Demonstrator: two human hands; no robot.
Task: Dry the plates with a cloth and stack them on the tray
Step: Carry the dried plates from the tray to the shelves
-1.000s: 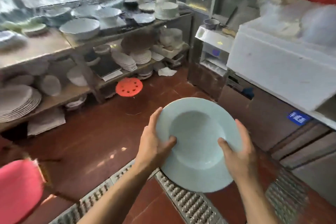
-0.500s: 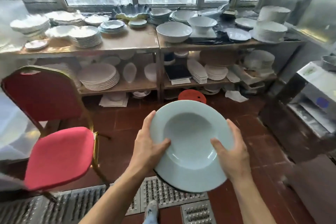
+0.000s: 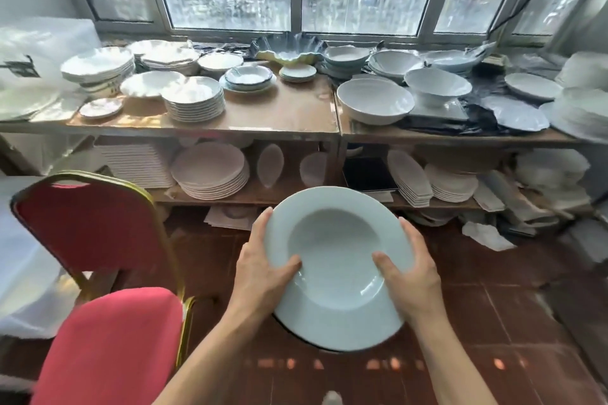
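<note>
Left hand [image 3: 263, 268] and right hand [image 3: 409, 276] grip opposite rims of pale plate [image 3: 335, 270], thumbs on top, held mid-air over tiled floor [image 3: 493, 322]. Red chair [image 3: 95, 273] close at left. Beyond, shelves [image 3: 289, 115] crowded with crockery; a dark edge under the plate, possibly another.

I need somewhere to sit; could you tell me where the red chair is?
The red chair stands at lower left in the head view, before the shelf, left of the held plate.
</note>
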